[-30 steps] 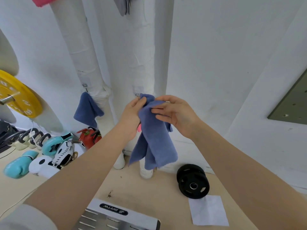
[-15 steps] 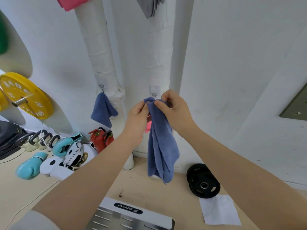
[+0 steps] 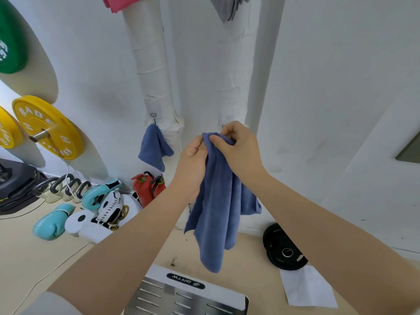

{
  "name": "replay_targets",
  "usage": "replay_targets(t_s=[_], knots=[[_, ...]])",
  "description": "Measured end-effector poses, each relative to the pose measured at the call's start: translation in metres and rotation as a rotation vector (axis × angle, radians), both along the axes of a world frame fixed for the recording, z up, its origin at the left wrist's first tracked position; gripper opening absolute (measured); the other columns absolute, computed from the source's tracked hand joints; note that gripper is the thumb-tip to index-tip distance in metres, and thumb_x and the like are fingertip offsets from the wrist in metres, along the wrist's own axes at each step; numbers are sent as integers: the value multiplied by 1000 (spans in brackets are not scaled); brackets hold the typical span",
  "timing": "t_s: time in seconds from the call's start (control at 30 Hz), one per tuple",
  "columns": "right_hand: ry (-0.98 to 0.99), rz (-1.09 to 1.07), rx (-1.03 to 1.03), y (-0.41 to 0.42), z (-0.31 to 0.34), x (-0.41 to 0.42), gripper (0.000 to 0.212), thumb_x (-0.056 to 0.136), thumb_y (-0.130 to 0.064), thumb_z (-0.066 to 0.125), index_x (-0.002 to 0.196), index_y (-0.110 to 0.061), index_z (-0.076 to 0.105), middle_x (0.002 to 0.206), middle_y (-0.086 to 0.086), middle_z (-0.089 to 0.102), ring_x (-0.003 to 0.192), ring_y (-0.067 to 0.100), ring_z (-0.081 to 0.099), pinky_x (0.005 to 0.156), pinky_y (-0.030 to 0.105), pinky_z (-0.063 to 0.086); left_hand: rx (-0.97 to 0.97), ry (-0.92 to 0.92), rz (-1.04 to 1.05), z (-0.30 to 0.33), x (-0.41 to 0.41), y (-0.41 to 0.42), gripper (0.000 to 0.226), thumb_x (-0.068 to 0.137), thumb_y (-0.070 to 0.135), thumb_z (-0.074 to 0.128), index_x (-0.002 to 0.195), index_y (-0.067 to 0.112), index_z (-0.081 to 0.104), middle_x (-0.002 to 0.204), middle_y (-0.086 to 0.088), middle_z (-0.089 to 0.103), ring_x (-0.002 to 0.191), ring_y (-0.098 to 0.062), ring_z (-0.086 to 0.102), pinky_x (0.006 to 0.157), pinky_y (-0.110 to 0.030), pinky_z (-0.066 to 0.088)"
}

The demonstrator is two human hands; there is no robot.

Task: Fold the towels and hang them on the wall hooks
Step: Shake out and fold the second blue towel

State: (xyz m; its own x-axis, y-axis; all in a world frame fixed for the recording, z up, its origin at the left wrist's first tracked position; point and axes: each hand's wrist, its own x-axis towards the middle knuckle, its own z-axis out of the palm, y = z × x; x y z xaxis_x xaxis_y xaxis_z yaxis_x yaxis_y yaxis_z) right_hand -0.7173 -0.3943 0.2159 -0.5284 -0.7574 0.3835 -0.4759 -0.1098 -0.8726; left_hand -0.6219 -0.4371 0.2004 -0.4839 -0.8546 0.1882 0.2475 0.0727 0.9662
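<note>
A blue towel [image 3: 218, 208] hangs in loose folds from both my hands, in front of the white wall. My left hand [image 3: 193, 164] grips its upper left edge. My right hand [image 3: 238, 151] pinches the top of the towel close to a small wall hook [image 3: 223, 126], which my fingers mostly hide. A second blue towel [image 3: 153, 148] hangs from another hook [image 3: 153, 114] on the white pipe to the left. A pink towel [image 3: 120, 3] and a grey towel [image 3: 229, 7] hang at the top edge.
Yellow weight plates [image 3: 47, 127] and a green one [image 3: 11, 42] are mounted on the left wall. Boxing gloves [image 3: 54, 221] and red gear [image 3: 147, 187] lie on the floor. A black plate [image 3: 284, 248], a white paper [image 3: 306, 287] and a metal platform [image 3: 186, 294] lie below.
Both hands have risen with the towel's top toward the wall hook, the right hand now covering it. The towel hangs longer and has spread a little at the bottom.
</note>
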Motion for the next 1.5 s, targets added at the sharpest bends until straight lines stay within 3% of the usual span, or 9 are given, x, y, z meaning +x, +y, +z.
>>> replay_targets(t_s=[0.23, 0.33, 0.57, 0.67, 0.73, 1.0, 1.17, 1.3, 1.5], knots=[[117, -37, -36, -3, -4, 7, 10, 87, -22, 62, 80, -14, 62, 85, -6, 56, 74, 1, 53, 69, 8, 42, 55, -14, -192, 2, 1, -10, 30, 99, 18, 33, 84, 11, 58, 79, -3, 61, 72, -3, 60, 69, -15, 50], [81, -68, -13, -3, -5, 8, 9, 89, -24, 59, 83, -17, 57, 91, -10, 48, 77, -3, 51, 69, 3, 41, -79, -85, -100, 2, 5, -5, 25, 98, 18, 40, 91, 20, 64, 91, 2, 67, 88, -2, 64, 86, -19, 50], [-170, 173, 187, -1, -5, -9, 37, 91, -38, 53, 82, -3, 55, 75, 12, 55, 72, 16, 50, 72, 25, 43, -194, -179, 23, 9, 10, -17, 25, 98, 18, 43, 84, 28, 62, 82, 11, 65, 73, 8, 61, 69, -7, 48], [-320, 364, 290, 5, -15, -19, 57, 83, -46, 58, 89, 10, 53, 81, 19, 52, 79, 23, 48, 76, 37, 42, -50, -128, 122, 10, 6, -26, 24, 98, 23, 41, 82, 23, 58, 81, 4, 61, 76, -3, 61, 77, -20, 51], [-341, 452, 400, 9, -25, -23, 46, 88, -36, 59, 98, 10, 56, 90, 16, 57, 85, 25, 53, 84, 39, 47, 68, -112, 156, 9, 6, -37, 24, 99, 27, 39, 84, 23, 58, 86, 1, 61, 87, -13, 59, 86, -32, 50], [-251, 584, 624, 15, -39, -40, 39, 79, -26, 70, 100, 6, 66, 103, 14, 67, 96, 21, 63, 93, 30, 47, 230, -189, 209, -17, 19, -61, 19, 96, 30, 45, 95, 20, 61, 94, 4, 58, 100, -15, 54, 93, -34, 44], [-346, 709, 565, 20, -47, -53, 29, 69, -27, 67, 88, -4, 71, 97, 8, 63, 94, 16, 59, 89, 25, 42, 461, -64, 283, -24, 24, -70, 15, 94, 24, 48, 103, 17, 58, 96, 3, 58, 109, -19, 52, 97, -34, 42], [-478, 768, 580, 27, -42, -51, 18, 79, -20, 57, 68, -17, 70, 67, -6, 66, 65, 9, 60, 63, 17, 46, 567, 10, 309, -21, 30, -67, 17, 96, 23, 44, 85, 16, 55, 82, 2, 54, 94, -17, 53, 88, -33, 45], [484, 182, 542, 11, -54, -45, 39, 89, -21, 51, 55, -15, 33, 50, -2, 33, 54, 17, 33, 56, 30, 29, 592, -43, 131, -26, 31, -54, 25, 82, 21, 50, 58, 16, 49, 40, 8, 37, 45, -9, 34, 41, -17, 34]])
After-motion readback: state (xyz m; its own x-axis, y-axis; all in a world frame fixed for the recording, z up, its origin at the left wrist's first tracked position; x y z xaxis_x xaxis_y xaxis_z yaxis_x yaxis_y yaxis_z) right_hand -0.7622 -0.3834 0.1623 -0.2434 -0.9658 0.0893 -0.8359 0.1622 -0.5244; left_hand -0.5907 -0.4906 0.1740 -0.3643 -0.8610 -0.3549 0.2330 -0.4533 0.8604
